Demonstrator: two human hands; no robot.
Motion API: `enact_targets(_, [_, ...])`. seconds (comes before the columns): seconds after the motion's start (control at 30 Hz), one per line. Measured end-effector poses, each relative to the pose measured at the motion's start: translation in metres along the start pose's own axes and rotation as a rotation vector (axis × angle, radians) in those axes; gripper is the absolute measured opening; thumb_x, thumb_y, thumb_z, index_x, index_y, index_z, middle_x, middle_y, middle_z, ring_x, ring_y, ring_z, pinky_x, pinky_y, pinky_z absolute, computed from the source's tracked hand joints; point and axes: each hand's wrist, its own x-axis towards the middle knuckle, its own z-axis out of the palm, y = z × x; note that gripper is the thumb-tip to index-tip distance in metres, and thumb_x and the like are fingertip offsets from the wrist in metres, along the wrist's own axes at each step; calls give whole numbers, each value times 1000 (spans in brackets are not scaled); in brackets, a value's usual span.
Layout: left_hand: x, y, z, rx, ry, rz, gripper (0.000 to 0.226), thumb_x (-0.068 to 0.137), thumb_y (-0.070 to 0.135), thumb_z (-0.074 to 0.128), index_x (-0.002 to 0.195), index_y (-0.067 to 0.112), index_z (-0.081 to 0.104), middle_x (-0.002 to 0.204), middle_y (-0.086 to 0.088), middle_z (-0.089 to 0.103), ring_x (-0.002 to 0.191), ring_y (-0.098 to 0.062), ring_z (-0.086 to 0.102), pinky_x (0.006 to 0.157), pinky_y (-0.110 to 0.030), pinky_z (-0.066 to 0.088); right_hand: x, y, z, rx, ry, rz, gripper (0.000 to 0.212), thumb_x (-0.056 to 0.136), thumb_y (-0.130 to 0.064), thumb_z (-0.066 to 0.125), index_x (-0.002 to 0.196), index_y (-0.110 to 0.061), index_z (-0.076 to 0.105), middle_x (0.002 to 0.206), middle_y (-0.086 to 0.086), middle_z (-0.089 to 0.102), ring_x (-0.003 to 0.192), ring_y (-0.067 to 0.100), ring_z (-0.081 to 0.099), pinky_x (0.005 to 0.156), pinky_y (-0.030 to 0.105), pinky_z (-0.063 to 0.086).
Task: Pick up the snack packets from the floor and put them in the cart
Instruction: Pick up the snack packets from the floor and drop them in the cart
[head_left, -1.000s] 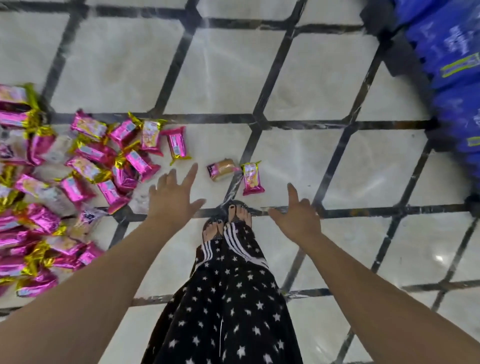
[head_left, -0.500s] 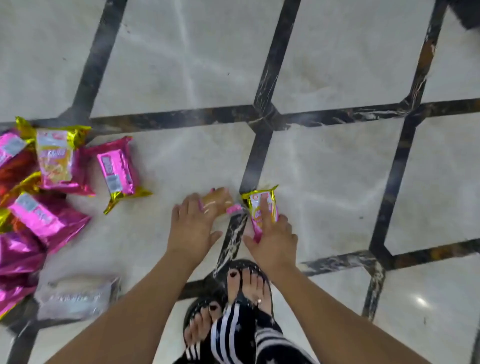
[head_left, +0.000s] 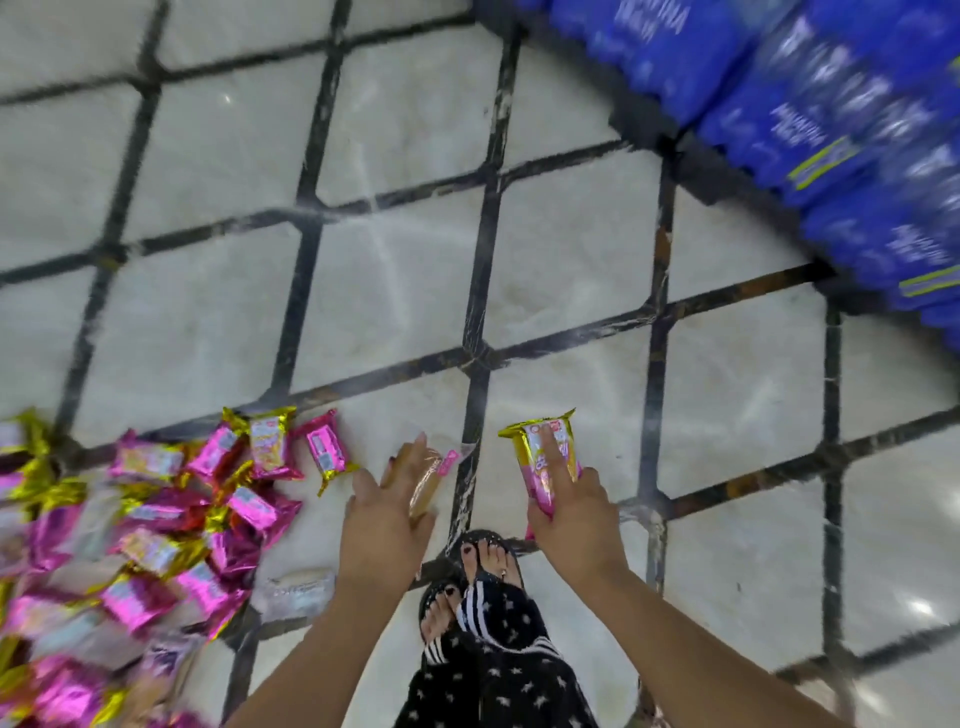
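The right hand (head_left: 576, 514) has its grip clenched round the near end of a pink-and-gold snack packet (head_left: 525, 447): the sides are clamped, and 1 straight finger (head_left: 553, 460) lies up the printed face. The packet juts out past the grip, away from the person, with its gold crimped end farthest off. From this angle it cannot be told whether it is clear of the floor (head_left: 727, 389).

Just left of that grip, across a dark strip (head_left: 475, 415) in the tiles, the left hand (head_left: 382, 525) grasps a paler packet (head_left: 427, 480) — brownish, perhaps clear-wrapped, with a pink end. Its fingers run along the packet's left edge, and the packet pokes out beyond the grip.

Between the 2 grips and nearer the person stand 2 feet in black sandals (head_left: 483, 558), below black trousers (head_left: 493, 675) dotted with white stars.

Left of the left grip, a heap of packets (head_left: 166, 519) in pink and gold foil lies on the floor, the closest one just beside the fingertips. A single whitish packet (head_left: 298, 590) lies at the heap's near edge, beside the left wrist.

Far beyond the right grip and off to its right sit blurred blue packs (head_left: 831, 130) with pale lettering.
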Motion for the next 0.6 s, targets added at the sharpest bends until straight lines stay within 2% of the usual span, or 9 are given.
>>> enact_targets(0.07, [-31, 37, -49, -17, 57, 40, 93, 79, 26, 78, 153, 34, 22, 125, -26, 48, 89, -40, 61, 85, -42, 53, -33, -9, -52, 58, 39, -1, 92, 94, -38, 51, 135, -46, -31, 97, 5, 37, 82, 29, 53, 73, 35, 49])
enact_targets(0.13, [-63, 74, -94, -8, 141, 115, 92, 72, 22, 85, 150, 23, 36, 123, -27, 57, 90, -46, 62, 78, -46, 56, -63, -16, -100, 63, 58, -9, 93, 94, -40, 49, 134, -45, -34, 101, 7, 42, 76, 25, 50, 66, 32, 45])
enact_targets(0.2, [-95, 108, -131, 53, 130, 125, 91, 77, 31, 81, 152, 28, 29, 123, -24, 57, 95, -47, 60, 75, -45, 56, -92, -20, -143, 53, 93, -23, 92, 95, -41, 47, 133, -42, -36, 104, 8, 45, 73, 21, 45, 62, 30, 38])
enact_targets(0.3, [-133, 144, -163, 114, 63, 105, 93, 87, 46, 67, 150, 38, -2, 132, -27, 47, 118, -44, 50, 82, -38, 51, -130, -22, -198, 143, 128, -18, 91, 96, -42, 48, 131, -48, -35, 107, 8, 45, 76, 24, 53, 62, 30, 40])
enact_targets(0.37, [-157, 164, -178, 124, 49, 114, 95, 89, 51, 61, 145, 41, -14, 137, -24, 36, 112, -33, 57, 82, -32, 49, -155, -22, -223, 264, 159, -21, 90, 96, -42, 51, 133, -55, -30, 110, 8, 44, 78, 26, 57, 66, 32, 47])
enact_targets(0.43, [-182, 175, -187, 118, 64, 148, 96, 87, 53, 62, 147, 44, -11, 132, -16, 32, 101, -26, 60, 81, -28, 49, -183, -20, -243, 370, 204, -25, 86, 96, -43, 52, 137, -56, -21, 111, 8, 45, 82, 25, 57, 75, 36, 49])
enact_targets(0.53, [-216, 174, -195, 115, 111, 245, 100, 77, 51, 75, 153, 44, 9, 110, -3, 31, 94, -23, 54, 78, -28, 49, -230, -15, -257, 468, 245, -46, 83, 95, -47, 52, 139, -59, -18, 102, 2, 43, 78, 9, 49, 82, 34, 46])
enact_targets(0.6, [-236, 167, -197, 129, 120, 290, 104, 74, 51, 78, 153, 43, 10, 117, -9, 38, 98, -25, 53, 80, -31, 50, -258, -12, -255, 495, 259, -41, 88, 93, -50, 54, 137, -64, -20, 100, -1, 43, 79, 8, 49, 81, 31, 45])
